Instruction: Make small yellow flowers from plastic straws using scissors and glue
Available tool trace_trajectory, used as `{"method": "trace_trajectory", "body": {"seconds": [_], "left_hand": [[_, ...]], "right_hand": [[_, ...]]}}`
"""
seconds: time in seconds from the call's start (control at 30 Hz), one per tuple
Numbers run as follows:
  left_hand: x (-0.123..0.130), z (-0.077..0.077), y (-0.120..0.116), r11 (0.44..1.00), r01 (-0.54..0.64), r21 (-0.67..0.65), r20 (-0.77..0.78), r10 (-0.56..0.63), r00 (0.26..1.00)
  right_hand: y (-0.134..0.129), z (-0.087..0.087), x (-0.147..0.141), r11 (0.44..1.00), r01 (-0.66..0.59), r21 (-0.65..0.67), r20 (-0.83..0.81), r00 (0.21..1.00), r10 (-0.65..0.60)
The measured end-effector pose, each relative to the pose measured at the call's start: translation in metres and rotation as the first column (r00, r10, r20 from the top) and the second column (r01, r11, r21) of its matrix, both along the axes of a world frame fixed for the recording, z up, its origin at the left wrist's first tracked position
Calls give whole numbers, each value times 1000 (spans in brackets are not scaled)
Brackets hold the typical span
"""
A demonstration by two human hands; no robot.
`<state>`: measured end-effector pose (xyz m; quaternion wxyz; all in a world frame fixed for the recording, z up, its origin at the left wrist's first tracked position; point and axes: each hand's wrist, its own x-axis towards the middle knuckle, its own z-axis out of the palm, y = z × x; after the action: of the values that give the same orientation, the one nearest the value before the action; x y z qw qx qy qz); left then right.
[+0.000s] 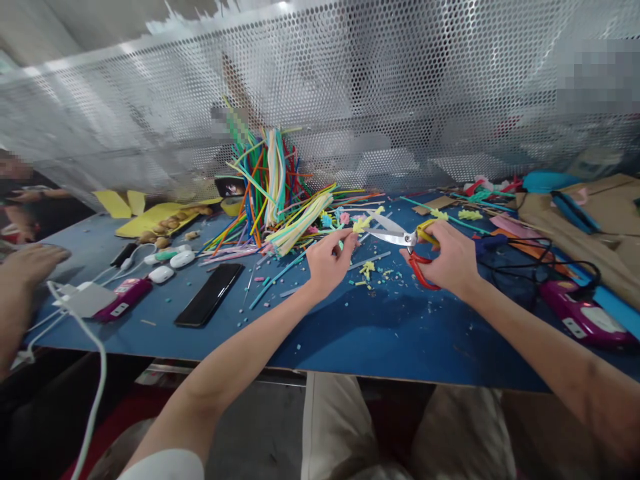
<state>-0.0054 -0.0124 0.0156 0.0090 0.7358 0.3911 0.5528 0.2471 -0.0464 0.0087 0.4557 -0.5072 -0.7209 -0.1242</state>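
Note:
Between its thumb and fingers my left hand pinches a small yellow foam piece with jagged, branching edges. My right hand is wrapped round the handles of a pair of scissors, one handle yellow and the other red. The scissor blades are spread and point left, close to the yellow piece; whether they touch it I cannot tell. On the blue table below lies another yellow branching piece, with tiny cut bits scattered around it. Small blue, pink and green pieces lie behind my left hand.
Bundles of coloured foam sticks stand and lie against the perforated metal screen. A black phone, white chargers and cables, and a purple power strip are on the left. Another purple strip sits right. A co-worker's hand shows far left.

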Motion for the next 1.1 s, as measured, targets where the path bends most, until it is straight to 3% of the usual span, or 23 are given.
{"method": "trace_trajectory", "body": {"seconds": [0.2, 1.1], "left_hand": [[-2, 3, 1, 1000, 9, 14, 56, -10, 998], [-2, -2, 0, 998, 6, 60, 7, -7, 1000]], "right_hand": [[0, -1, 0, 997, -76, -21, -22, 997, 76], [0, -6, -1, 997, -65, -49, 3, 998, 66]]}}
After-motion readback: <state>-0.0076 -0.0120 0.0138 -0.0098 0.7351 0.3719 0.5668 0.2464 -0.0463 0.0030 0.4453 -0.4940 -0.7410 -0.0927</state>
